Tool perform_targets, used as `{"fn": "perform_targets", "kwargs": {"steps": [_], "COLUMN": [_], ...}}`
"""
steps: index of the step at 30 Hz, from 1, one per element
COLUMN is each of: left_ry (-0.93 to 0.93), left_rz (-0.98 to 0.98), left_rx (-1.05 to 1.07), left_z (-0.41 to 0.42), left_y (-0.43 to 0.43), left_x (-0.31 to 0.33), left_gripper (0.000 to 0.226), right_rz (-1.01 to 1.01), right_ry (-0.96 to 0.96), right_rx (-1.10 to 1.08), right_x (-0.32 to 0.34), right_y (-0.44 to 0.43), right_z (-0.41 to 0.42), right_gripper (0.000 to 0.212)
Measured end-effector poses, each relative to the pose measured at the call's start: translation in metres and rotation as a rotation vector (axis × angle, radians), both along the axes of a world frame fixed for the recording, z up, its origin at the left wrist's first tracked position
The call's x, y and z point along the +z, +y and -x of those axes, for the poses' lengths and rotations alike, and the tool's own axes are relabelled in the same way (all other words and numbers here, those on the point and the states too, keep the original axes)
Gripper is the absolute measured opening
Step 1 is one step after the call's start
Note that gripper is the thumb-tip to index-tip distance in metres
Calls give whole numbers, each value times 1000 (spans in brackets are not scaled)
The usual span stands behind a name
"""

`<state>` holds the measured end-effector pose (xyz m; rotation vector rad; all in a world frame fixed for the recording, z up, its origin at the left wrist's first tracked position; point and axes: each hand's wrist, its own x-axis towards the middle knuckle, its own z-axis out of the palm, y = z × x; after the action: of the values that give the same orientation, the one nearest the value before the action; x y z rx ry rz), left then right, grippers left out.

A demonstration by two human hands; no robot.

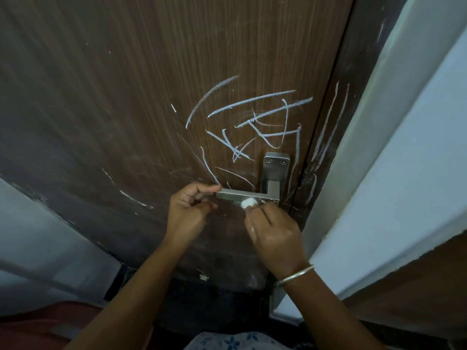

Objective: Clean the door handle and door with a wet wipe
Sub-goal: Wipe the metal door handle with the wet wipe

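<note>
Head view: the handle (246,194) is a grey metal bar on the brown door (126,97). Its long side runs left to right, and its free end points left. White chalk lines (252,122) scribble over the door just above the handle. The left hand (187,208) pinches the handle's free end, fingers curled. The right hand (275,236) pinches a small white balled-up wipe (248,203) against the handle's underside

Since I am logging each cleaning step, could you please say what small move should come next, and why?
Probably slide the wipe left along the handle: the right hand presses it at the pivot end, the left hand holds the tip, and the bar between them lies bare.
</note>
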<state>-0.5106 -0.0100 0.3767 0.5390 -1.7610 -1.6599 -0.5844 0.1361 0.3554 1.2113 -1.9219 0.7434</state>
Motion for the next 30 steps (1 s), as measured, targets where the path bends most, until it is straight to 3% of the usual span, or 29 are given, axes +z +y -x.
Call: {"fn": "perform_targets", "kwargs": {"steps": [5,12,17,30], "left_ry": [13,10,6,5], "left_rz": [-16,-16,-9,-1], "left_rx": [22,18,36,52], "left_z": [2,0,-2,-1], "left_y": [0,2,3,2], "left_x": [-2,1,1,-2], "left_gripper": [47,46,47,52], "right_rz": [-6,-46,7,5], "right_ry": [3,-11,14,47], "right_rx": [-35,1,-71,-89], "right_x": [2,-2,4,-1], "right_y": [9,7,13,20], "right_z": [2,0,3,6], "right_gripper": [24,20,29,23]}}
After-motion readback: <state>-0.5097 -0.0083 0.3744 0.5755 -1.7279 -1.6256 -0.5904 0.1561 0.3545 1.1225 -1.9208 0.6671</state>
